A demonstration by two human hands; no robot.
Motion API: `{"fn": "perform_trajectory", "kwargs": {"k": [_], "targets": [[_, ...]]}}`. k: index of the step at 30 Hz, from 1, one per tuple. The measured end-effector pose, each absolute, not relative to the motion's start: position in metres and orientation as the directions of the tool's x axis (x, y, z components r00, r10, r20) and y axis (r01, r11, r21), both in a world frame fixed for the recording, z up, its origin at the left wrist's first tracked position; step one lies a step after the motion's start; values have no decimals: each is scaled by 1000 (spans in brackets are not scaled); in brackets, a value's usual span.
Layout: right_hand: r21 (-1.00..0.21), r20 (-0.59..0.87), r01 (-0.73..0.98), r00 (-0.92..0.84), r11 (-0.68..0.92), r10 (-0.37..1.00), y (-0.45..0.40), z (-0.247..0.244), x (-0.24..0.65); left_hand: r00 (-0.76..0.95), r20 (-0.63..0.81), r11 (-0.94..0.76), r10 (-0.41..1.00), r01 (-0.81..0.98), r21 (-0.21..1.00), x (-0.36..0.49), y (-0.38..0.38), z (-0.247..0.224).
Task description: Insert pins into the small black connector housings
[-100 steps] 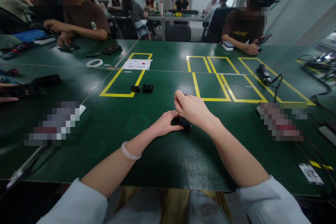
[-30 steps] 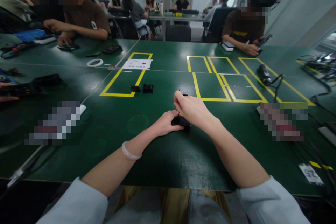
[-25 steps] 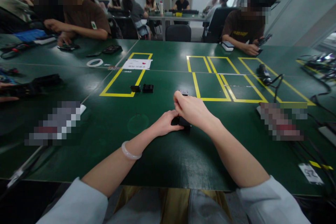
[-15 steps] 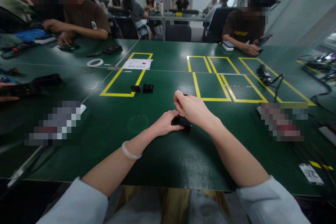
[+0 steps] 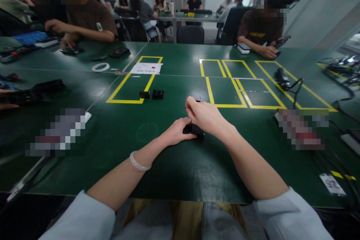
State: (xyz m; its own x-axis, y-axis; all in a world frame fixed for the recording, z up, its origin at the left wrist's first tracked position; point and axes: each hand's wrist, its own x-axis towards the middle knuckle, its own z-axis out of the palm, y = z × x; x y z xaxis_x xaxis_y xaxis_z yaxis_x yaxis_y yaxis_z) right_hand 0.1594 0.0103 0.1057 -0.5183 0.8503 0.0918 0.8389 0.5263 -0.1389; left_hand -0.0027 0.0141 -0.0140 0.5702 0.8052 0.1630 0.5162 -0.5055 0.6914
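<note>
My left hand (image 5: 177,131) is closed around the side of a small black block-like part (image 5: 197,130) on the green table, thumb in front and fingers behind. Just above that part, my right hand (image 5: 201,111) is curled into a fist. A thin dark shaft (image 5: 191,121) runs down from the fist to the part; the rest of the tool is hidden in my fingers, so its exact kind does not show. Behind my right hand, a small dark piece with a shiny spot (image 5: 198,98) is partly covered.
Two small black parts (image 5: 158,94) lie by a yellow tape rectangle (image 5: 123,101). Farther off are a white paper sheet (image 5: 146,68) and a tape roll (image 5: 100,67). Blurred-out devices flank my arms. A cabled black device (image 5: 282,78) stands right. Co-workers sit across the table.
The whole view has shifted very slightly. Both hands keep the same hold on the black part and the thin-shafted tool.
</note>
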Motion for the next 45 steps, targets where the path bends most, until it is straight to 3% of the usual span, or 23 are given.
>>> {"fn": "perform_trajectory", "kwargs": {"k": [45], "targets": [[-122,107,849,-504,514,857,17,100,160,586,163,-522,793,519,677,-2,15,-14]]}}
